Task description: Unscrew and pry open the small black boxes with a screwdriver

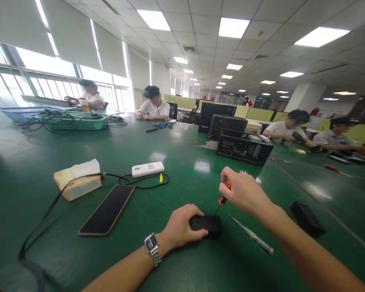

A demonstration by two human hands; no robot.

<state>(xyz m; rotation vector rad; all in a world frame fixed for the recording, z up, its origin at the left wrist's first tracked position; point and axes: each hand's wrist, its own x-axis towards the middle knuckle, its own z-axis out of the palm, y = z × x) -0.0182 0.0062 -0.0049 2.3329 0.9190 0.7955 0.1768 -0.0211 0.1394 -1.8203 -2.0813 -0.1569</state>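
Note:
My left hand, a watch on its wrist, curls over a small black box and presses it to the green table. An orange-handled screwdriver is pinched in the fingers of my right hand, held nearly upright with its thin tip down on the box's top. A second, silver screwdriver lies on the table just right of the box, under my right forearm.
A phone lies face up to the left, near a tissue pack and a white power bank with a black cable. A black block sits to the right. Open computer cases stand further back; several people sit around the table.

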